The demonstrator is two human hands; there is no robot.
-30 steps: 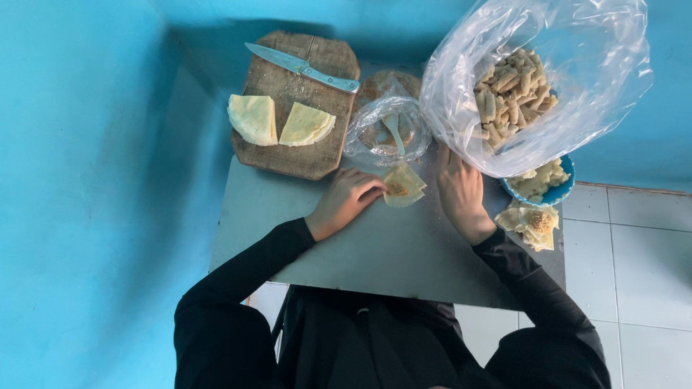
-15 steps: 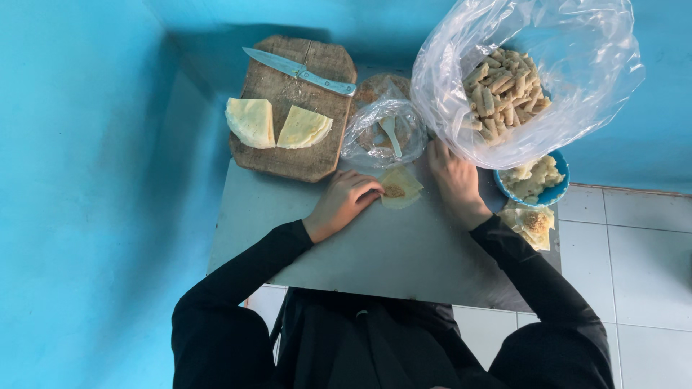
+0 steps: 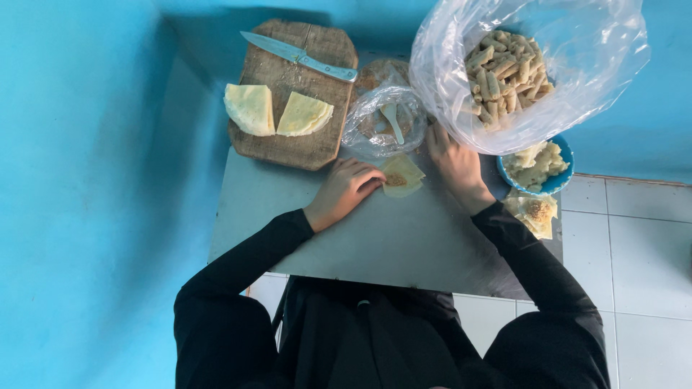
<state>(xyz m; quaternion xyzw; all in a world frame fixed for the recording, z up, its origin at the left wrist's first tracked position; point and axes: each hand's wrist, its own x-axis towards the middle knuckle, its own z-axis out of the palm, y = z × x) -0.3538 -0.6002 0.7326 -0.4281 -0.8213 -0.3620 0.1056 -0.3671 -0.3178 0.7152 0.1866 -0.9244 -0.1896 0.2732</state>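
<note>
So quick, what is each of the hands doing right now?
Left hand: fingers curled, pressing the edge of the small wrapper with filling; not gripping it.
Right hand: on the table beside the wrapper; a grip cannot be told.

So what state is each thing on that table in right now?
Wrapper: flat on the table, filling on it, left hand touching.
Right hand: empty, beside the wrapper.
Big bag: open, holds rolled pieces.
Knife: lying on the board.
Blue bowl: full.

Kitchen — cutting board point(image 3: 288, 137), knife point(image 3: 299, 55), dough.
</note>
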